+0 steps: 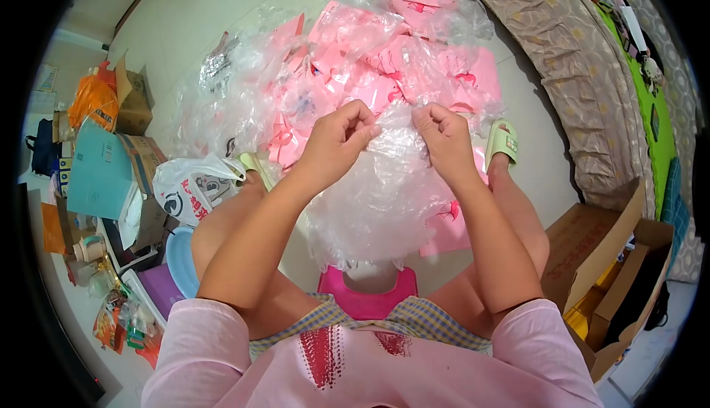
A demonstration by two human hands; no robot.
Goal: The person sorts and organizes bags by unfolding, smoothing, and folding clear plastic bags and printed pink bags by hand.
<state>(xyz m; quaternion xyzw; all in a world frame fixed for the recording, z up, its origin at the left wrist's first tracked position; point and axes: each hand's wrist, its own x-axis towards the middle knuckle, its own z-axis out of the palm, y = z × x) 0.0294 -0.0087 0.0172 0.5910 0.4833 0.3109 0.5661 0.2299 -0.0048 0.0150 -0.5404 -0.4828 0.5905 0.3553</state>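
A clear, crinkled plastic bag (373, 208) hangs between my two hands, above the floor and between my knees. My left hand (344, 138) pinches its upper edge on the left, thumb against the curled fingers. At the right side of the same edge, my right hand (442, 134) is closed in a similar pinch. Beyond my hands lies a wide heap of pink bags (355, 38) with red prints, mixed with loose clear plastic (214, 97). Part of a pink sheet (449, 234) shows behind the held bag at the right.
A pink stool (366, 303) is between my thighs. On the left are a white printed bag (196, 186), a blue basin (180, 260), a teal box (100, 171) and cartons. An open cardboard box (580, 249) stands at the right, below a cloth-covered bed edge (566, 75).
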